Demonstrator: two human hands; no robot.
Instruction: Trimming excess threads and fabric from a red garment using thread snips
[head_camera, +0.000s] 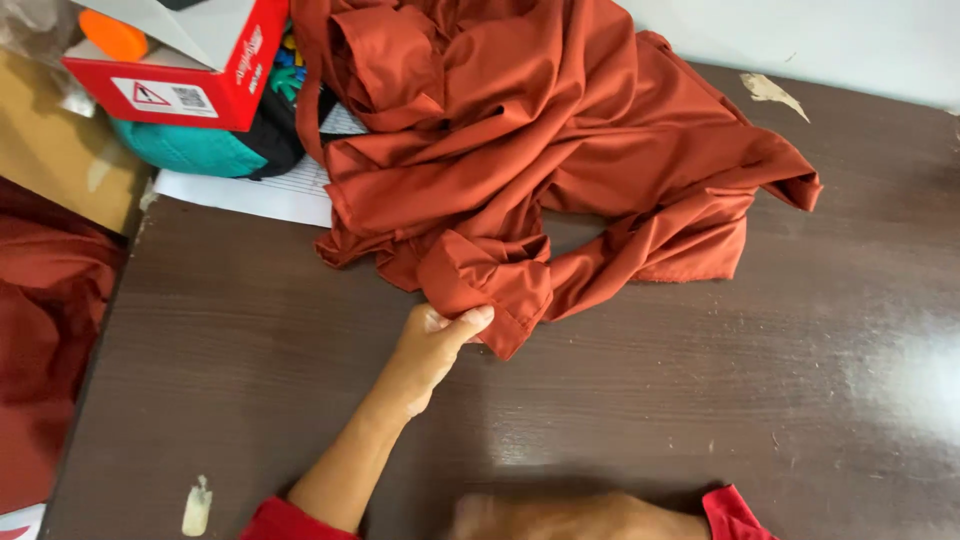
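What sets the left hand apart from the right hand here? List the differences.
The left hand reaches out across the dark table and pinches the cuff of the rust-coloured garment; the right hand lies low at the bottom edge, touching no cloth. The left hand is sharp in view; the right hand is blurred, so its grip cannot be read. Both arms show red sleeves.

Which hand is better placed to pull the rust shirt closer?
Left. The left hand already pinches the rust shirt at its cuff; the right hand lies blurred at the near table edge.
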